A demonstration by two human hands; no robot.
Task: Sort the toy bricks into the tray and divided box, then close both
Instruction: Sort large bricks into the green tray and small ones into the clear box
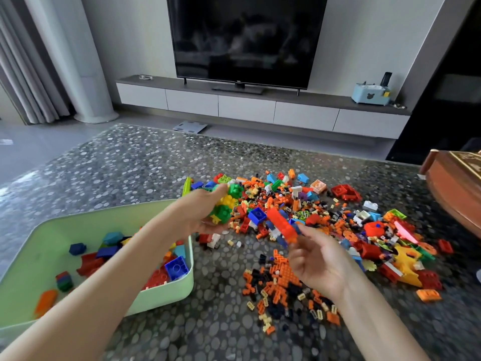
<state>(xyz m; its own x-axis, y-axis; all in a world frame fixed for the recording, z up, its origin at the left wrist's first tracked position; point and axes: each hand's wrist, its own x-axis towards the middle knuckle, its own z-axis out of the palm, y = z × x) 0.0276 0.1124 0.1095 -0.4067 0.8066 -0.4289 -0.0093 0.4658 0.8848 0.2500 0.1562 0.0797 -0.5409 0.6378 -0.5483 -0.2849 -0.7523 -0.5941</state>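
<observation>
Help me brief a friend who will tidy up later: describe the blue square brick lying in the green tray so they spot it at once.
Start at the pale green tray on the left of the pebble-patterned table. Look in its right-hand corner, nearest the loose pile. The blue square brick lies there on red bricks, the only bright blue piece with round studs facing up.

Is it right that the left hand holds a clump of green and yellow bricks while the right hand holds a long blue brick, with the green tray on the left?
Not quite. In the head view the right hand holds a long orange-red brick, not a blue one. The rest stands: the left hand holds the green and yellow clump, and the green tray sits on the left.
</observation>
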